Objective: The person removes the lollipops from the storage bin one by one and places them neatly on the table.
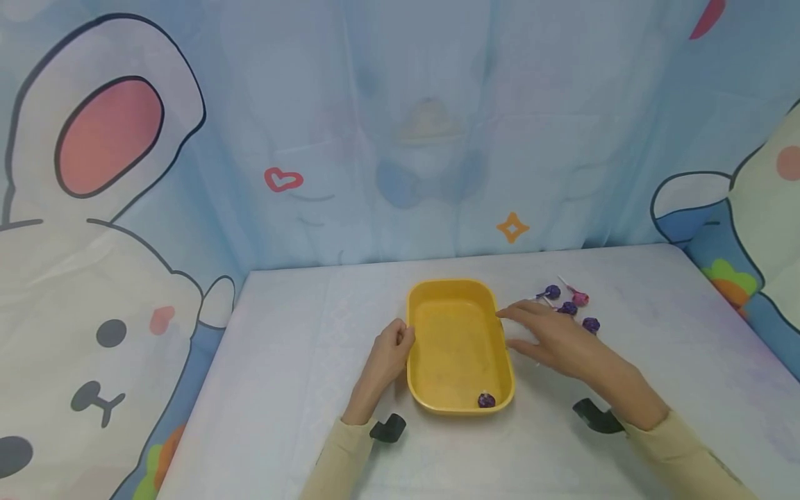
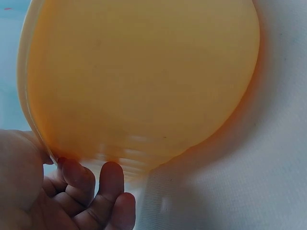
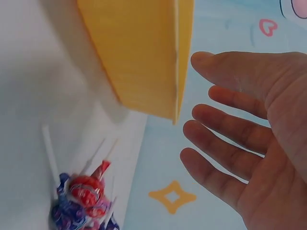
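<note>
A yellow plastic tray [image 1: 456,340] is at the middle of the table, with one purple-wrapped lollipop [image 1: 486,401] in its near right corner. My left hand [image 1: 389,353] grips the tray's left rim; in the left wrist view its fingers [image 2: 111,179] curl against the yellow outer wall. Over by the right rim, my right hand [image 1: 556,340] holds nothing, its fingers spread. The right wrist view shows a gap between those fingertips and the tray wall [image 3: 139,52]. Beyond the right hand lie several wrapped lollipops, among them a red one [image 1: 580,298] and a purple one [image 1: 553,292].
The table has a white cloth [image 1: 300,389] over it. Behind it hangs a pale blue curtain [image 1: 350,208] with cartoon prints. The right hand partly covers the lollipop group in the head view. A black strap piece [image 1: 389,428] sits at the left wrist.
</note>
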A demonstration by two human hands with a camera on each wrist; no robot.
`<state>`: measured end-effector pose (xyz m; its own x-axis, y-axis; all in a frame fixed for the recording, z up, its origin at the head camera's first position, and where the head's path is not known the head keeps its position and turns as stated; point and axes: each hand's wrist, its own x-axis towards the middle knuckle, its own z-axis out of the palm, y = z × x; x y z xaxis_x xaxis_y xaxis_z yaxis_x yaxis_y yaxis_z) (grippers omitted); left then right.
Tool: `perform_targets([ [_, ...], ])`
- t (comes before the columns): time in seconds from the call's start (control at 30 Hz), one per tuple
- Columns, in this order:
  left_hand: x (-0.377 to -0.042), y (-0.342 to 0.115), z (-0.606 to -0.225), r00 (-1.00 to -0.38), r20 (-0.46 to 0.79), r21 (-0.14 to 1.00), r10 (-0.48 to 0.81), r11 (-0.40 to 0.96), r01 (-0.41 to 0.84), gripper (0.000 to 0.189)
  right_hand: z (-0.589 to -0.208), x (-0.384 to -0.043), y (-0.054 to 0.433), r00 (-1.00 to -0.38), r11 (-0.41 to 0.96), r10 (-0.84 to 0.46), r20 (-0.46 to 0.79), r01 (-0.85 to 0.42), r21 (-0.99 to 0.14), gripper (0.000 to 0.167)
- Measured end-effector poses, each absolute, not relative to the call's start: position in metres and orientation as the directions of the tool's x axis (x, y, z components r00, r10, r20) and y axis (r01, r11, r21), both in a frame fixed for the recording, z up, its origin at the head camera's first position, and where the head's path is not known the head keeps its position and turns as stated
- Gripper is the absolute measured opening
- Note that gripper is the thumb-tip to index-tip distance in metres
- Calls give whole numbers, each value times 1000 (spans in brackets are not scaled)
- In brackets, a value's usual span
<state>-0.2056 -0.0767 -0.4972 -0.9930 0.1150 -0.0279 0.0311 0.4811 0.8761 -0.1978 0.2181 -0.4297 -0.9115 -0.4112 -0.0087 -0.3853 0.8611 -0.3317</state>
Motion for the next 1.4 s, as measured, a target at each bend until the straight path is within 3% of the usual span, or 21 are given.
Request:
perform_targets([
  [0.27, -206, -77, -498, -993, -23, 875, 119, 483, 37, 28, -429, -196, 203, -861, 815, -508, 22, -489, -310, 46],
  [0.63, -206, -76, -498, -993, -28, 877, 113, 480, 30, 27, -431, -194, 184, -743, 723, -665, -73, -617, -310, 32],
  [0.93, -205, -76, -497, -994, -31, 877, 108, 480, 25, 26, -425, -183, 165, -718, 744, -659, -226, -577, -337, 30],
  [1.17, -205, -76, -496, -993, -38, 876, 110, 483, 20, 26, -428, -182, 149, -678, 771, -630, -378, -602, -205, 21],
  [1.4, -205, -77, -497, -993, -53, 873, 109, 488, 6, 27, -428, -182, 144, -634, 775, -618, -465, -589, -228, 14],
])
